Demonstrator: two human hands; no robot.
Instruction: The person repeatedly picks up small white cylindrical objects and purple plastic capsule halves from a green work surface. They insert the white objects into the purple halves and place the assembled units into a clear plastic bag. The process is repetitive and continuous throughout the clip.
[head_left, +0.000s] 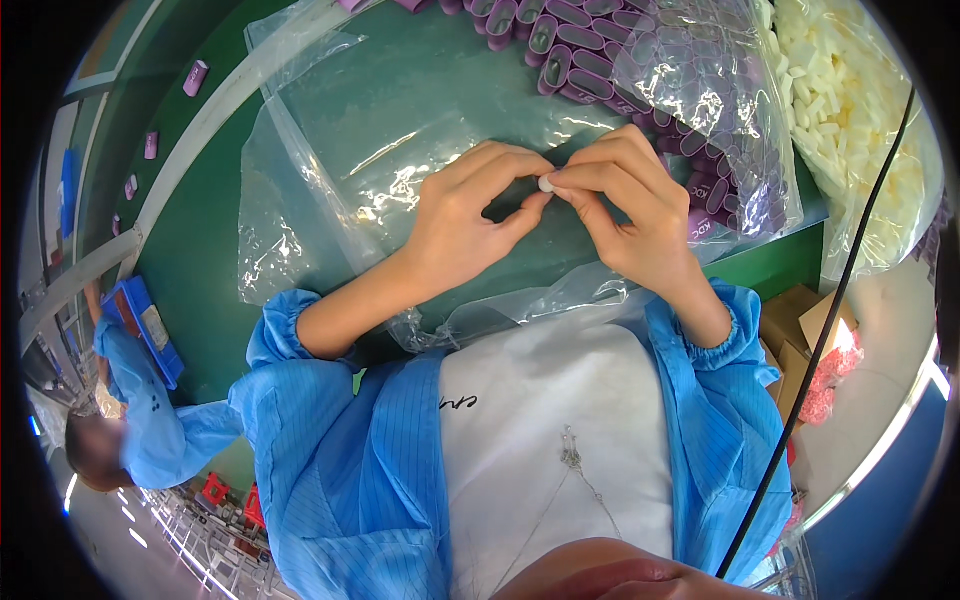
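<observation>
A small white rounded piece (pixel 546 184) shows between my fingertips; its exact kind is too small to make out. My left hand (pixel 465 210) pinches it from one side with thumb and index finger. From the other side my right hand (pixel 632 195) closes its thumb and fingers on the same piece. Both hands are held above a clear plastic sheet or bag (pixel 400 150) spread over the green table. Beyond my right hand lie many purple oval hollow shells (pixel 560 65), partly inside clear plastic.
At the far right, a clear bag holds pale yellow pieces (pixel 850 120). Cardboard boxes (pixel 785 335) and pink packs (pixel 835 370) sit below. Several purple pieces (pixel 196 78) stand beyond a pale rail (pixel 190 150). A person in blue (pixel 165 430) works at left beside a blue tray (pixel 165 350).
</observation>
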